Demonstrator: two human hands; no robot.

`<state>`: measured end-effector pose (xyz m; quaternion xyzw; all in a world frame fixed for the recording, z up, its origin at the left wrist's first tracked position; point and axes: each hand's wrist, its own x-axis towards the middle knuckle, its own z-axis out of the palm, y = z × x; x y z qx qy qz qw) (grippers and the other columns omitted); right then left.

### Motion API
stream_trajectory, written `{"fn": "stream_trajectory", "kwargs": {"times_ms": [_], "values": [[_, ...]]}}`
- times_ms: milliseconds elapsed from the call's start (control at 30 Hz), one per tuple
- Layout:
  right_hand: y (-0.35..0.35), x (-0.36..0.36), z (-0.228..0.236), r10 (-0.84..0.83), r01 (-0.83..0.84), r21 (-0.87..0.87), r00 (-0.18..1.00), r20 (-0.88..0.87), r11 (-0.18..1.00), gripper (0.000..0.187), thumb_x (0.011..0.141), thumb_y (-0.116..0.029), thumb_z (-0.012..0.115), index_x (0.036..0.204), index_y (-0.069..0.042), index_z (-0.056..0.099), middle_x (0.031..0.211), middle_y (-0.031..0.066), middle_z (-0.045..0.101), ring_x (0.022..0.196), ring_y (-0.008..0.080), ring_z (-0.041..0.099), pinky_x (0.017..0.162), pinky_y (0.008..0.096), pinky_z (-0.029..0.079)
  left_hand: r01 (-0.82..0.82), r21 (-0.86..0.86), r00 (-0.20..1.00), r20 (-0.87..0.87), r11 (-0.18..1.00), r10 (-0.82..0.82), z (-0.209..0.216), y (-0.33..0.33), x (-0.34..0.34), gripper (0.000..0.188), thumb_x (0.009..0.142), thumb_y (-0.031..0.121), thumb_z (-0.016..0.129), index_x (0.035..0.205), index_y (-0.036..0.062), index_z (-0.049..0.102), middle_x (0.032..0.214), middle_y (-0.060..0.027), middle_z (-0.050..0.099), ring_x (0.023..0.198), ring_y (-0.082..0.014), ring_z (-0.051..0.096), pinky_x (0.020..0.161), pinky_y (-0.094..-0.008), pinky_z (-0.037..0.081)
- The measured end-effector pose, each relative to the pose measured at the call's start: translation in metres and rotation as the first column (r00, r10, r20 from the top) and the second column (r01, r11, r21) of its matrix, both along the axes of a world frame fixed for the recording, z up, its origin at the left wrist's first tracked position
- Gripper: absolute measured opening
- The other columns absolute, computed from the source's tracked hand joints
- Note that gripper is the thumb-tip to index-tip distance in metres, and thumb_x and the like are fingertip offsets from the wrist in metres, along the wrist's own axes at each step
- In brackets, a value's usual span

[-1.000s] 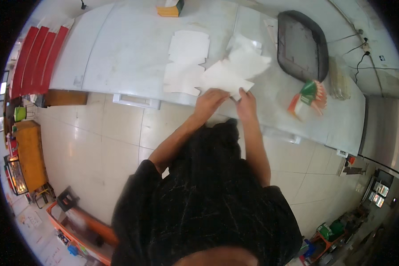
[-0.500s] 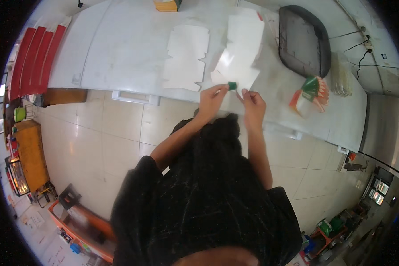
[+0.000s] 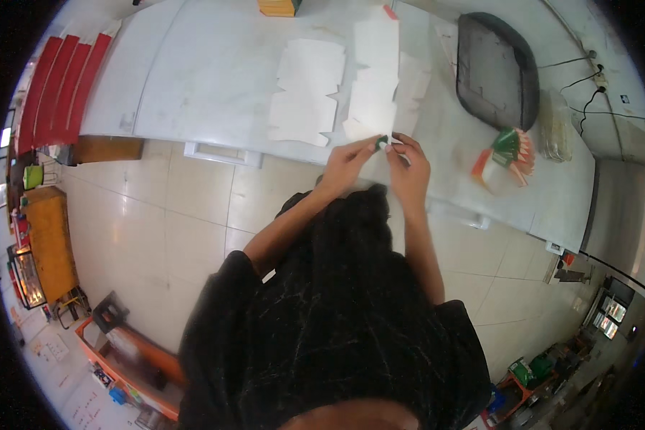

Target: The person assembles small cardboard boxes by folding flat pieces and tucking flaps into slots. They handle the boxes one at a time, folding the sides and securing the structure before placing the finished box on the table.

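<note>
My left hand (image 3: 347, 163) is closed, its thumb and finger pinching a small dark green piece (image 3: 380, 142) at the table's front edge. Close beside it, my right hand (image 3: 411, 168) is also closed, pinching the near end of a white cut-out card sheet (image 3: 374, 79). The sheet, a flat box blank by its notched outline, reaches away from my hands and looks folded along its length. A red mark shows at its far tip. Where the green piece meets the card is mostly covered by my fingers.
Left of the sheet lies another flat white blank (image 3: 307, 93). A fanned stack of green and orange printed pieces (image 3: 507, 154) is to the right, below a dark-rimmed tray (image 3: 534, 79). Red strips (image 3: 64, 93) are at the far left, an orange-yellow block (image 3: 278, 7) at the back.
The white sheet has gone from spread wide to narrow and folded, shifting slightly left. My hands have drawn closer together, and the green piece has moved right, up against my right fingers.
</note>
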<state>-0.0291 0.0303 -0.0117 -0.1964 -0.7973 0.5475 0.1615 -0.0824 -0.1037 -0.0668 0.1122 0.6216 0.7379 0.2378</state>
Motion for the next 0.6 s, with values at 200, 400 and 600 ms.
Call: {"fn": "stream_trajectory", "kwargs": {"times_ms": [200, 400, 600], "values": [[0.001, -0.002, 0.002, 0.039, -0.037, 0.048, 0.999, -0.033, 0.998, 0.008, 0.084, -0.001, 0.067, 0.088, 0.005, 0.068, 0.112, 0.0158, 0.063, 0.092, 0.0239, 0.068, 0.08, 0.0307, 0.057, 0.101, 0.062, 0.994, 0.033, 0.993, -0.104, 0.003, -0.008, -0.006, 0.031, 0.098, 0.013, 0.058, 0.125, -0.0012, 0.061, 0.117, -0.0041, 0.067, 0.103, -0.0086, 0.056, 0.094, -0.0255, 0.045], [-0.004, -0.003, -0.001, 0.103, -0.084, 0.176, 0.99, -0.099, 0.981, 0.008, 0.083, -0.001, 0.067, 0.09, 0.004, 0.068, 0.111, 0.0144, 0.064, 0.088, 0.0246, 0.069, 0.075, 0.0304, 0.057, 0.103, 0.073, 0.993, 0.049, 0.992, -0.107, 0.003, -0.009, -0.009, 0.027, 0.095, 0.012, 0.062, 0.118, -0.0009, 0.065, 0.11, -0.0031, 0.067, 0.099, -0.0094, 0.057, 0.091, -0.0277, 0.046], [-0.005, -0.004, -0.005, 0.074, -0.073, 0.02, 0.993, -0.093, 0.997, 0.011, 0.083, -0.002, 0.07, 0.092, 0.004, 0.068, 0.111, 0.0137, 0.066, 0.09, 0.0228, 0.069, 0.074, 0.0294, 0.056, 0.059, 0.116, 0.993, 0.098, 0.991, -0.071, -0.006, -0.008, -0.01, 0.029, 0.091, 0.005, 0.065, 0.12, 0.0018, 0.064, 0.11, -0.0029, 0.066, 0.101, -0.009, 0.057, 0.089, -0.0252, 0.047]]}}
